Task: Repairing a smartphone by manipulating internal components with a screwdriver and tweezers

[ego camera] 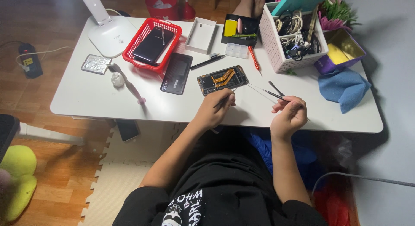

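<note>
Roughly centre of table [108, 100]: opened phone [222, 80], back off. Left hand [214, 111] just below it, fingers pinched on a thin dark tool [225, 99], tip near phone's lower edge. Right hand [289, 115] off to the right, closed on tweezers [271, 94], tips clear of phone.

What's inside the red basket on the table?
In the red basket a dark phone lies flat with a thin tool resting on it. The phone covers most of the floor, so anything beneath stays hidden.
</note>
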